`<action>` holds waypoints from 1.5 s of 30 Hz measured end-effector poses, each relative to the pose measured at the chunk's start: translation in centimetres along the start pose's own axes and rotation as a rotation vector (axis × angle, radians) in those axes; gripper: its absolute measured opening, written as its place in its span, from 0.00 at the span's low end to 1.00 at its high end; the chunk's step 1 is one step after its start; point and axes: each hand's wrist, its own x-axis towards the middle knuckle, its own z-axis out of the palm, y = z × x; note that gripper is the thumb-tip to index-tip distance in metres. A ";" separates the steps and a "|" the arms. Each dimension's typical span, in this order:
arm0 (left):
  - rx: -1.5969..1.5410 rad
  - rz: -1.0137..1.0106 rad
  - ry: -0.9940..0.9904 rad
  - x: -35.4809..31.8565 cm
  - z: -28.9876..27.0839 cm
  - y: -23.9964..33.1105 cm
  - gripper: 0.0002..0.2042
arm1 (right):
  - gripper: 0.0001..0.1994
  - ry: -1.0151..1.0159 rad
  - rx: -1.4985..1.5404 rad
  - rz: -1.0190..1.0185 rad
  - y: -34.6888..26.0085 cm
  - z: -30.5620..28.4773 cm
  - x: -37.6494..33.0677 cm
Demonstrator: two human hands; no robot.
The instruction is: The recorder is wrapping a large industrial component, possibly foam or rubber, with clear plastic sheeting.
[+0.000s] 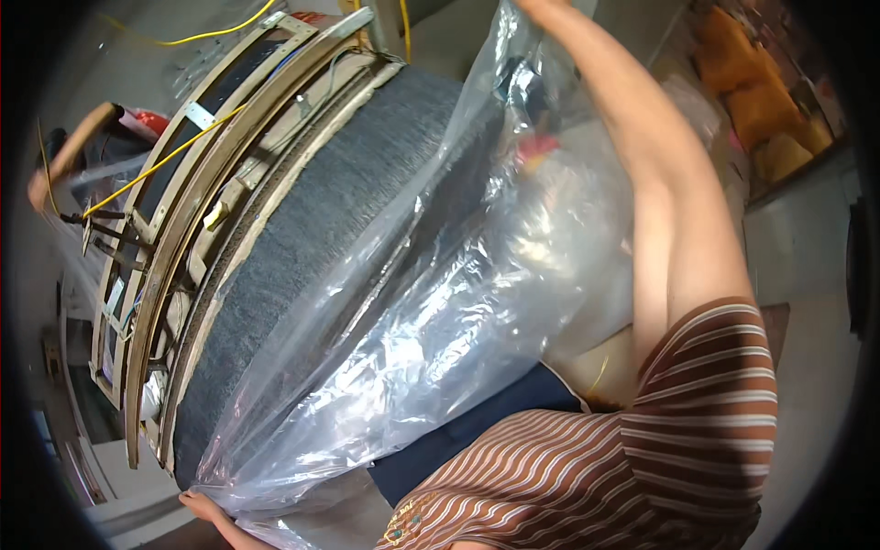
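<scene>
A large clear plastic sheet (394, 367) is drawn taut and wrinkled across my front. Its lower left corner is bunched in my left hand (203, 507), whose fingers close around it. High up at the picture's top edge, my right hand (543, 5) holds the sheet's other end; that hand is partly cut off. Just behind the plastic stands a big upholstered furniture piece (330, 183) in grey fabric, tilted, its bare wooden frame facing left. The sheet overlaps the fabric's near side, while the wooden side is uncovered here.
Beyond the frame, a co-worker's arm (78, 151) reaches down beside more clear plastic. A yellow cord (165, 156) crosses the wooden frame, and another yellow line (211, 35) curves above. Orange-brown items (756, 82) are stacked at the far right.
</scene>
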 end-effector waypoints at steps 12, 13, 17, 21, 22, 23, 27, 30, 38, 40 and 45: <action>0.222 0.140 -0.046 1.9 1.7 -8.6 0.18 | 0.31 -0.705 0.296 -0.222 -8.3 4.7 -13.7; 0.195 0.191 0.076 3.3 2.7 -8.4 0.18 | 0.32 -0.752 0.321 -0.164 -8.2 6.8 -12.8; -0.072 -0.023 0.162 7.8 1.5 -7.7 0.20 | 0.42 -0.844 0.530 0.292 -7.7 14.8 -10.1; -0.246 -0.113 0.135 4.1 3.7 -0.8 0.18 | 0.21 -0.708 0.439 0.189 -9.5 12.3 -7.6; -0.221 -0.169 0.034 3.6 3.8 3.3 0.18 | 0.20 -0.631 0.165 0.057 -9.4 10.4 -7.1; -0.430 -0.135 0.130 2.7 3.6 7.9 0.17 | 0.16 -0.336 -0.031 -0.178 -8.6 9.4 -7.1; -0.943 -0.240 -0.250 2.5 0.1 5.8 0.08 | 0.12 -0.404 0.752 -0.242 -20.5 6.0 -6.8; -1.049 -0.270 -0.301 1.0 -1.0 5.1 0.09 | 0.10 -1.031 1.261 0.049 -32.8 -1.7 -9.7; -1.264 -0.111 0.109 0.7 1.8 7.6 0.06 | 0.32 -1.710 2.098 -0.142 -60.1 -15.8 -18.5; -1.292 -0.083 0.142 1.5 2.2 8.0 0.05 | 0.40 -1.791 2.173 0.066 -65.9 -17.3 -20.4; -1.186 -0.167 0.186 1.4 2.7 5.1 0.06 | 0.09 -2.271 2.014 -0.827 -64.2 -23.7 -21.3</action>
